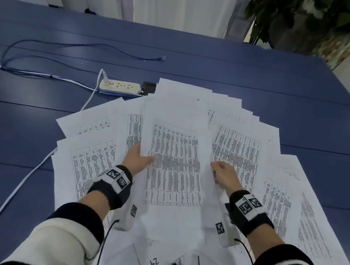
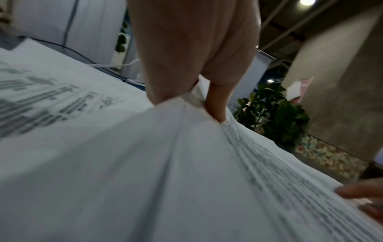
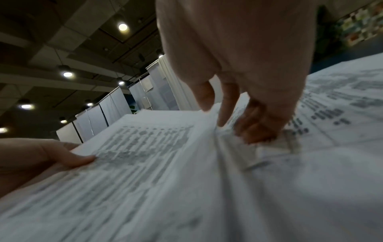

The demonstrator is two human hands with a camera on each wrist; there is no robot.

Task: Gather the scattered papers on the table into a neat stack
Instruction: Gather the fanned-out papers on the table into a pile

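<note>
Several white printed sheets (image 1: 93,162) lie fanned out over the blue table (image 1: 262,72). A bundle of papers (image 1: 175,164) sits in the middle, held between both hands. My left hand (image 1: 140,157) grips its left edge, thumb on top and fingers underneath (image 2: 215,104). My right hand (image 1: 222,173) grips the right edge, its fingers (image 3: 228,101) curled over the sheets. More loose sheets (image 1: 303,221) spread to the right and toward me, one marked "29" (image 1: 154,263).
A white power strip (image 1: 120,86) with a white cable (image 1: 11,197) lies left of the papers, beside a small black object (image 1: 149,86). A blue cable (image 1: 49,48) loops at the far left. A potted plant (image 1: 289,19) stands beyond the far right edge.
</note>
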